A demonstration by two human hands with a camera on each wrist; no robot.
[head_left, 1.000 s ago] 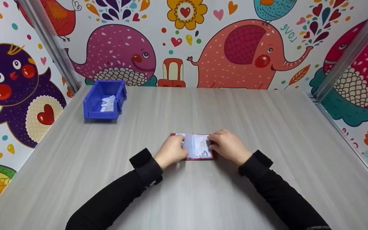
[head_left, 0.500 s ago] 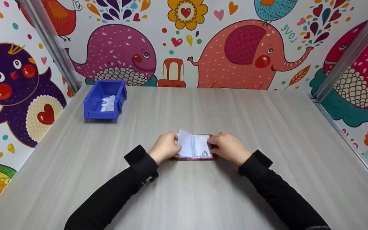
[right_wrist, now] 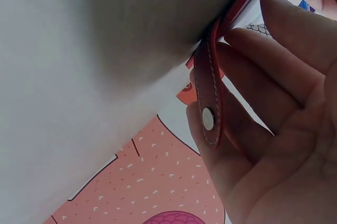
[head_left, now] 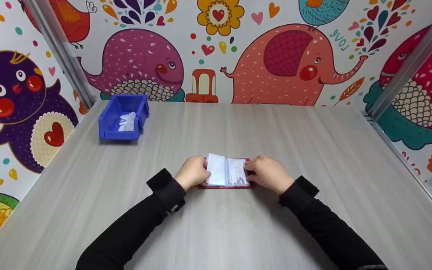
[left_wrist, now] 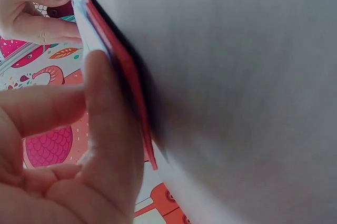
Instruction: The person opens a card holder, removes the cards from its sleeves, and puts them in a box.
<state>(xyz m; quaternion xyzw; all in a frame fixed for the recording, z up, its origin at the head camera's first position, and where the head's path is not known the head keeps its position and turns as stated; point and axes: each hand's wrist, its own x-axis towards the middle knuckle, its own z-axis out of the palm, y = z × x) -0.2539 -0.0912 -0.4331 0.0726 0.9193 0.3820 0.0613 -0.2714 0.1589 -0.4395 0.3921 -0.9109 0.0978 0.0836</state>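
Observation:
A small red card holder (head_left: 228,187) lies spread open on the table in the head view, with clear plastic sleeves inside. Its right side shows a printed card (head_left: 237,171); over the left side stands a whitish sleeve leaf (head_left: 216,170), slightly raised. My left hand (head_left: 193,172) pinches the left side, its thumb along the red edge (left_wrist: 134,84) in the left wrist view. At the right edge my right hand (head_left: 269,173) grips the holder, thumb on top. A strap (right_wrist: 208,84) with a metal snap hangs from the cover by its fingers in the right wrist view.
Back left on the table stands a blue bin (head_left: 118,135) with several white cards (head_left: 126,122) in it. Printed cartoon panels (head_left: 208,45) enclose the table at the back and sides, with metal posts (head_left: 58,52) at the corners.
My left hand has moved left, from over the leaf to the holder's left edge. The leaf has turned over to the left and now lies flatter. My right hand stays put.

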